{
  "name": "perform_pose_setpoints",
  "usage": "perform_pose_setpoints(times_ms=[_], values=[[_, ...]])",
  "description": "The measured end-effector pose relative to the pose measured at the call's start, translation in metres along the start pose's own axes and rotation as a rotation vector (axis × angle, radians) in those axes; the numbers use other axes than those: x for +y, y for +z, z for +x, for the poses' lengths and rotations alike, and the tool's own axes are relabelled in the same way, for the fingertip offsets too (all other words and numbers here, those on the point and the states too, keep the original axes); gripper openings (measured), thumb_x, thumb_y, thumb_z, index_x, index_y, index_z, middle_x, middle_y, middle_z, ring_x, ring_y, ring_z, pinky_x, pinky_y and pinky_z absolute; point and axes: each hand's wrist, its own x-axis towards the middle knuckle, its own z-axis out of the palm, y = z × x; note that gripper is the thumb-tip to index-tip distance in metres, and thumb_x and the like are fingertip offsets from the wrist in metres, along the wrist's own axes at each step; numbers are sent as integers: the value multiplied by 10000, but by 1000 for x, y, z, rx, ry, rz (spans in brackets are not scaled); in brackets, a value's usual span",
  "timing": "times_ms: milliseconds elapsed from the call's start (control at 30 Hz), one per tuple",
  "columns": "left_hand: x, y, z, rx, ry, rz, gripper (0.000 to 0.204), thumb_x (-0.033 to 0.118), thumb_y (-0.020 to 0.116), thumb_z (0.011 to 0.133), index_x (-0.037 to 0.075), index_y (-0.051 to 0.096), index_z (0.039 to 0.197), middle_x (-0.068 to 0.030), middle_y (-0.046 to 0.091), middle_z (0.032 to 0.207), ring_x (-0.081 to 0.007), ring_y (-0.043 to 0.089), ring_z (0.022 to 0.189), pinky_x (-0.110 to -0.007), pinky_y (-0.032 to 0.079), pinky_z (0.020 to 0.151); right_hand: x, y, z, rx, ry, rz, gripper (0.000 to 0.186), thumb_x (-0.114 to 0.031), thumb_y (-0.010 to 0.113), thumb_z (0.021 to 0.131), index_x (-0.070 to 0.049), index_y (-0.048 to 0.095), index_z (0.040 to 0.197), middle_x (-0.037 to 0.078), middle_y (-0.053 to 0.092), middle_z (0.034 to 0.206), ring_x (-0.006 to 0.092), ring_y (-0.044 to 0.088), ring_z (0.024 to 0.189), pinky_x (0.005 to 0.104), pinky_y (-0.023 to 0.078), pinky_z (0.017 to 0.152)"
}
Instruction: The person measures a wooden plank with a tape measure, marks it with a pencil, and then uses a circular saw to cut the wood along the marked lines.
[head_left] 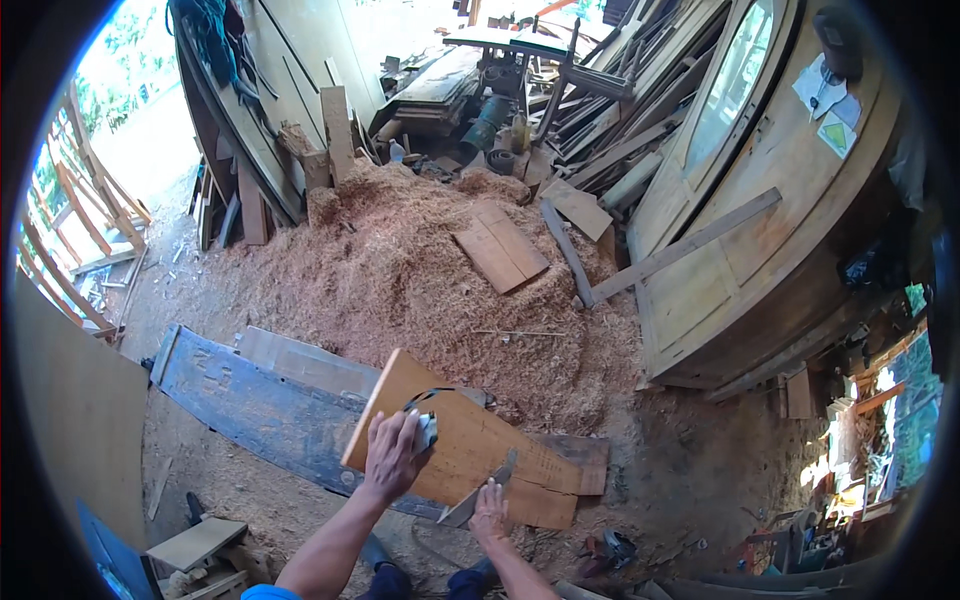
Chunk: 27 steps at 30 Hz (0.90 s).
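A broad orange-brown wooden board (pixel 470 440) lies before me, its far-left end raised. My left hand (pixel 393 455) is closed around a small pale-green and white object (pixel 428 430) over the board; a black cord or strap loops beside it. Fingers hide most of this object, so its kind is unclear. Nearer to me, a flat grey strip with a pointed end (pixel 470 505) lies slantwise across the board. My right hand (pixel 490 515) grips or presses the strip's right edge against the wood; the fingertips show only in part.
Under the board runs a long worn blue plank (pixel 250 390). Beyond it rises a heap of wood shavings (pixel 400 250) with a loose brown panel (pixel 500 247) on top. A large wooden door (pixel 740 230) leans at right. A small wooden stand (pixel 198 543) is at lower left.
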Motion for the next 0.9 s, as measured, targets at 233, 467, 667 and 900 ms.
perform_pose_setpoints(times_ms=[233,467,667,900], values=[[-86,80,-67,4,-87,-16,789,268,772,827,32,347,1449,-215,494,1269,-416,488,1220,-604,307,1136,0,-11,2,26,7,166,621,-137,542,848,11,461,1445,165,318,1598,406,304,1467,629,332,1113],[-133,144,-155,-130,-422,-97,803,291,706,893,15,267,1505,-266,402,1387,-472,419,1269,-599,295,1131,-18,-34,0,33,-26,-96,575,-177,563,839,-61,546,1402,54,365,1592,383,303,1470,739,227,1104],[-130,159,-161,-24,-347,-95,774,445,567,981,-16,247,1513,-293,386,1399,-499,382,1304,-605,272,1142,-20,-30,5,34,-56,-94,583,-211,577,838,-75,549,1404,51,387,1581,401,327,1453,711,242,1117],[-137,149,-162,69,-469,-262,776,503,507,1000,-37,267,1503,-305,394,1398,-495,398,1300,-564,305,1130,-101,-12,27,-20,-162,-179,650,-260,607,815,-65,520,1430,82,391,1576,384,349,1443,657,311,1100]])
